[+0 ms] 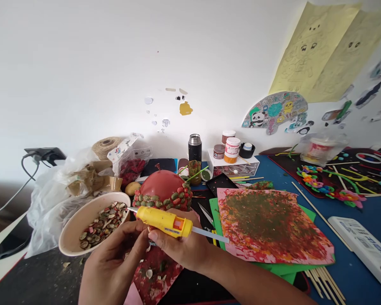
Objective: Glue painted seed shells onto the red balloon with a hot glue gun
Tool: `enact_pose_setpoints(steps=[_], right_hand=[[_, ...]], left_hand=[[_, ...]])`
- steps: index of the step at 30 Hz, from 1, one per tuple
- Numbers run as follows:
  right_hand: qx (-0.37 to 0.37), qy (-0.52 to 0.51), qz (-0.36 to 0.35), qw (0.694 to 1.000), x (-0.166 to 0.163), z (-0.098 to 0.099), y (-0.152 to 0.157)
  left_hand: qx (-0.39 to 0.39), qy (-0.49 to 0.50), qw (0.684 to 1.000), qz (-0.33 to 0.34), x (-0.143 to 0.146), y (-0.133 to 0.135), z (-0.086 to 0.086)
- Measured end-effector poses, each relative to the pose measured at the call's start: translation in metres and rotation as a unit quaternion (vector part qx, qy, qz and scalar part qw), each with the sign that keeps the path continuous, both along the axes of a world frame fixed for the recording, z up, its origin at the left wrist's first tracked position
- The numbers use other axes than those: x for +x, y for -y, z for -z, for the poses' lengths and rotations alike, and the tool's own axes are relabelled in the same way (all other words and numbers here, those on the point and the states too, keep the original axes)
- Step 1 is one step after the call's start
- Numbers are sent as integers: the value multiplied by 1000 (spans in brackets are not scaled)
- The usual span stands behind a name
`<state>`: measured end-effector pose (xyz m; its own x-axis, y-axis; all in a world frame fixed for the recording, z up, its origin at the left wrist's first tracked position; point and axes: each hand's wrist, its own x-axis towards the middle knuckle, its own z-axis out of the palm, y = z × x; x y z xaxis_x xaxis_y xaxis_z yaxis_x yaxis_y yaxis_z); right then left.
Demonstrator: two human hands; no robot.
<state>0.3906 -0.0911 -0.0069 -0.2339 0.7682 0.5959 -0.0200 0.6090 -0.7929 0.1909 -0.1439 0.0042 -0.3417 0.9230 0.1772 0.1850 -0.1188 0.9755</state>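
My right hand (184,250) is wrapped round a yellow glue gun (163,220), its metal nozzle pointing left and a pale glue stick (211,235) jutting from its back. Just left of it, the fingers of my left hand (114,258) are pinched together; whatever they hold is too hidden to name. Behind both hands sits a red balloon (160,186), with red and green painted shells (152,201) in bands round its lower part. A cream bowl (66,231) of loose shells (106,224) stands beyond my left hand. Below my hands, several shells lie on red-painted paper (158,275).
Paint-smeared pink paper (273,224) lies over green sheets at the right. Scissors (206,214) rest near the balloon. Behind stand a black flask (194,150) and paint jars (232,150). Plastic bags (51,220) crowd the left; a white device (362,250) lies far right.
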Motion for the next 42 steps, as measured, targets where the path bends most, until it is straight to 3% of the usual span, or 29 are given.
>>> enact_pose_setpoints(steps=[4,12,17,23,33,39,42], right_hand=[[-8,-14,-5,1000,0,0,0],[-8,-9,-30,999,1,2,1],[19,-25,-24,999,-3,6,0],[27,-15,-21,999,-2,5,0],[65,-14,-27,997,-3,6,0],[57,-19,-40,997,-2,7,0],[19,-18,-50,998,-3,7,1]], left_hand=[[6,-10,999,35,-13,-8,5],[-7,14,998,53,4,0,-20],[17,-4,994,105,-14,-7,-1],[19,11,994,108,-26,-10,17],[-46,90,992,72,2,4,-17],[-80,137,983,96,-9,-2,-11],[-95,150,977,116,-14,-8,-5]])
